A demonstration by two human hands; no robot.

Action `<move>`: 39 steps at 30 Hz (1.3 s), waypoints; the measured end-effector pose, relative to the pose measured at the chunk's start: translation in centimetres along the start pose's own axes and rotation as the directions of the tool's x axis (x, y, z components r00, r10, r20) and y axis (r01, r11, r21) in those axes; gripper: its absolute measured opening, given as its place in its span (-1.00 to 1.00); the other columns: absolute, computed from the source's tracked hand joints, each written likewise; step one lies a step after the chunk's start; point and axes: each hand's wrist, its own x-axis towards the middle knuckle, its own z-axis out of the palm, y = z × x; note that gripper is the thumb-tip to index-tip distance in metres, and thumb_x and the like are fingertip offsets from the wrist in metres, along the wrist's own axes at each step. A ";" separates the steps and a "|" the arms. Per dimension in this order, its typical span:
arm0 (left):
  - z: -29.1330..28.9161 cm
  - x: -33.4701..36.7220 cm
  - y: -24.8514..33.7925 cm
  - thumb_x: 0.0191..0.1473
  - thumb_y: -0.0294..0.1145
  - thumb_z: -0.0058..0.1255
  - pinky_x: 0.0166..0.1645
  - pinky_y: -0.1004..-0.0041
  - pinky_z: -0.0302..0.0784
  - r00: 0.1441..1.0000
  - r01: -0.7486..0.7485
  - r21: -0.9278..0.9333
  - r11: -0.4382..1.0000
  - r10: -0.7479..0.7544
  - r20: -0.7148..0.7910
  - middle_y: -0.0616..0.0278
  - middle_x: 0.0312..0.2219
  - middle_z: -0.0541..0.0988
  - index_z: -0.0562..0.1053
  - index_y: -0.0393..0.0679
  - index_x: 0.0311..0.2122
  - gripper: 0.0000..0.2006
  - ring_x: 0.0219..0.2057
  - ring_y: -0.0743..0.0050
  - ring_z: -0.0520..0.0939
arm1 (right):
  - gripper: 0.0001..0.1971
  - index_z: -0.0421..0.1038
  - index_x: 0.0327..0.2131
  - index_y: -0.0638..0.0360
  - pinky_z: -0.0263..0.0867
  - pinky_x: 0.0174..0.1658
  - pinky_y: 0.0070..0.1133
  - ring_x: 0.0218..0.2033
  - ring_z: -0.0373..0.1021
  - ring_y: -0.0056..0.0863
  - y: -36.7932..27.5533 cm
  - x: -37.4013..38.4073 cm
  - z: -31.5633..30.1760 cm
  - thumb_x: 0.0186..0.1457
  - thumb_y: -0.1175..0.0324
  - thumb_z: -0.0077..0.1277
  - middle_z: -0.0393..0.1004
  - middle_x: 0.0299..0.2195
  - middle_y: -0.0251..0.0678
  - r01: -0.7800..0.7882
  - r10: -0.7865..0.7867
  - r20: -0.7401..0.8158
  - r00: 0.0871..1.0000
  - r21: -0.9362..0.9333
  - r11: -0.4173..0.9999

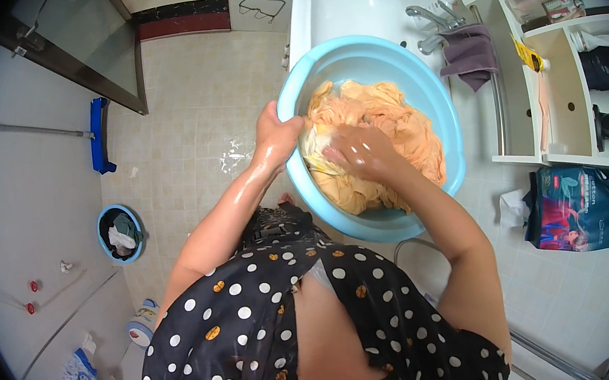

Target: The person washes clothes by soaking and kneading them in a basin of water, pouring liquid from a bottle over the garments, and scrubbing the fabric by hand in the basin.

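Cloth lies bunched in the basin, whose rim the left hand clasps, apparently to steady it while the right hand, fingers curled, presses into the folds, its exact hold hidden.

Garment, black, open-necked.
White round dots of mixed sizes; scattered orange-brown motifs; forearms bare, left one wet.

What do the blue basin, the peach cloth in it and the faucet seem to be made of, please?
The blue basin: probably smooth plastic, given its even colour and rounded rim. The peach cloth: soft fabric, shown by limp, bunched folds; the fibre is unclear. The faucet: likely chromed metal, judging by its shiny silver surface.
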 end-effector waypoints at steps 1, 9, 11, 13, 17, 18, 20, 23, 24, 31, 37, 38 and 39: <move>0.1 0.1 -0.1 -0.23 -0.58 -0.10 -0.36 0.48 0.43 1.000 -0.002 0.002 1.000 0.002 0.007 0.11 -0.43 0.45 0.31 -0.39 -0.24 -0.68 -0.46 0.46 0.48 | -0.65 0.43 -0.49 0.08 0.27 -0.31 -0.36 -0.36 0.37 -0.23 1.0 1.4 0.8 0.09 0.07 -0.24 0.41 -0.46 -0.23 -0.034 0.035 0.063 0.997 -0.026 0.999; -0.1 0.4 -1.0 -0.21 -0.59 -0.10 -0.33 0.52 0.39 0.999 -0.047 0.026 0.999 0.046 0.026 0.16 -0.47 0.42 0.31 -0.36 -0.31 -0.76 -0.45 0.50 0.43 | -0.48 0.47 -0.34 0.17 0.20 -0.16 -0.31 -0.24 0.35 -0.10 6.9 7.7 4.8 0.07 -0.06 -0.36 0.45 -0.30 -0.07 -0.396 0.381 0.109 0.918 0.189 0.899; 0.1 0.4 -0.8 -0.21 -0.59 -0.10 -0.31 0.50 0.38 0.998 -0.037 0.061 0.997 0.035 0.046 0.16 -0.46 0.43 0.31 -0.37 -0.31 -0.75 -0.43 0.49 0.43 | -0.49 0.47 -0.32 0.14 0.21 -0.17 -0.31 -0.25 0.35 -0.10 8.6 7.6 6.8 0.08 -0.05 -0.37 0.45 -0.32 -0.04 -0.351 0.366 -0.024 0.930 0.237 0.906; 0.0 -0.1 -0.3 -0.21 -0.59 -0.10 -0.31 0.50 0.38 0.999 -0.016 0.024 1.000 0.016 0.038 0.16 -0.47 0.42 0.31 -0.36 -0.31 -0.75 -0.43 0.49 0.43 | -0.50 0.48 -0.31 0.11 0.22 -0.18 -0.31 -0.25 0.36 -0.09 9.3 7.5 7.0 0.09 -0.05 -0.38 0.45 -0.34 -0.01 -0.292 0.340 -0.144 0.929 0.280 0.915; -0.1 0.7 -1.5 -0.22 -0.59 -0.10 -0.33 0.51 0.38 0.999 -0.033 0.027 0.999 0.032 0.043 0.18 -0.49 0.41 0.30 -0.35 -0.34 -0.77 -0.45 0.49 0.43 | -0.50 0.48 -0.30 0.14 0.23 -0.16 -0.32 -0.25 0.37 -0.13 9.7 8.4 4.6 0.06 -0.07 -0.31 0.46 -0.36 -0.02 -0.621 0.622 -0.117 0.774 0.047 0.782; -0.1 0.7 -1.3 -0.22 -0.59 -0.10 -0.33 0.51 0.38 0.999 -0.030 0.027 0.999 0.029 0.044 0.18 -0.49 0.41 0.30 -0.35 -0.34 -0.77 -0.45 0.49 0.43 | -0.48 0.48 -0.30 0.15 0.23 -0.16 -0.33 -0.26 0.38 -0.14 9.7 8.4 4.0 0.04 -0.09 -0.28 0.46 -0.38 -0.01 -0.694 0.674 -0.174 0.718 -0.116 0.710; 0.0 0.7 -1.0 -0.22 -0.59 -0.10 -0.35 0.52 0.38 0.997 -0.018 0.032 0.999 0.015 0.073 0.19 -0.49 0.40 0.29 -0.34 -0.35 -0.78 -0.46 0.49 0.42 | -0.50 0.46 -0.27 0.14 0.23 -0.17 -0.33 -0.28 0.38 -0.15 10.8 7.0 3.3 0.03 -0.09 -0.25 0.47 -0.41 -0.03 -0.679 0.672 -0.168 0.721 0.018 0.734; 0.0 0.6 -1.0 -0.22 -0.60 -0.10 -0.34 0.51 0.39 0.997 -0.022 0.011 1.000 0.021 0.077 0.18 -0.48 0.40 0.29 -0.34 -0.33 -0.77 -0.45 0.49 0.43 | -0.54 0.37 -0.18 0.10 0.24 -0.17 -0.35 -0.30 0.39 -0.16 8.9 4.6 3.1 0.02 -0.06 -0.18 0.46 -0.44 -0.05 -0.375 0.430 -0.311 0.847 0.222 0.900; -0.1 0.7 -0.9 -0.21 -0.60 -0.10 -0.34 0.50 0.39 0.997 -0.025 0.015 1.000 0.024 0.075 0.18 -0.48 0.41 0.29 -0.35 -0.32 -0.76 -0.45 0.48 0.44 | -0.55 0.31 -0.12 0.08 0.24 -0.17 -0.36 -0.30 0.39 -0.15 7.3 3.5 3.0 0.02 -0.02 -0.16 0.46 -0.44 -0.05 -0.061 0.166 -0.464 0.870 0.233 0.971; 0.2 0.6 -0.7 -0.23 -0.59 -0.09 -0.36 0.49 0.43 0.993 -0.026 0.017 1.000 0.024 0.112 0.11 -0.43 0.45 0.29 -0.37 -0.26 -0.70 -0.44 0.46 0.48 | -0.63 0.26 -0.16 0.26 0.26 -0.20 -0.49 -0.35 0.38 -0.27 1.7 2.1 1.1 0.07 0.15 -0.13 0.41 -0.44 -0.11 -0.448 0.555 -0.322 0.767 0.351 0.823; -0.3 0.6 -0.9 -0.21 -0.59 -0.11 -0.36 0.47 0.43 0.994 -0.028 -0.033 0.999 0.031 0.104 0.11 -0.44 0.43 0.29 -0.38 -0.28 -0.72 -0.45 0.43 0.47 | -0.67 0.31 -0.21 0.31 0.24 -0.26 -0.56 -0.40 0.36 -0.41 0.8 1.0 -6.8 0.09 0.22 -0.14 0.40 -0.50 -0.09 -0.023 0.607 -0.431 0.668 0.803 0.595; -0.3 0.6 -0.7 -0.22 -0.59 -0.11 -0.36 0.46 0.43 0.995 -0.031 -0.004 1.000 0.031 0.092 0.11 -0.45 0.43 0.29 -0.38 -0.28 -0.72 -0.46 0.44 0.47 | -0.67 0.31 -0.21 0.31 0.24 -0.26 -0.56 -0.40 0.36 -0.41 2.0 1.1 -7.2 0.09 0.22 -0.14 0.40 -0.50 -0.09 -0.024 0.604 -0.430 0.671 0.802 0.597; -0.1 0.5 -0.5 -0.22 -0.58 -0.11 -0.37 0.46 0.42 0.995 -0.034 0.026 0.999 0.031 0.095 0.12 -0.46 0.43 0.29 -0.38 -0.28 -0.72 -0.47 0.44 0.47 | -0.66 0.31 -0.19 0.29 0.24 -0.24 -0.54 -0.35 0.37 -0.36 3.6 0.8 -7.9 0.08 0.21 -0.13 0.41 -0.45 -0.07 -0.154 0.559 -0.350 0.752 0.731 0.665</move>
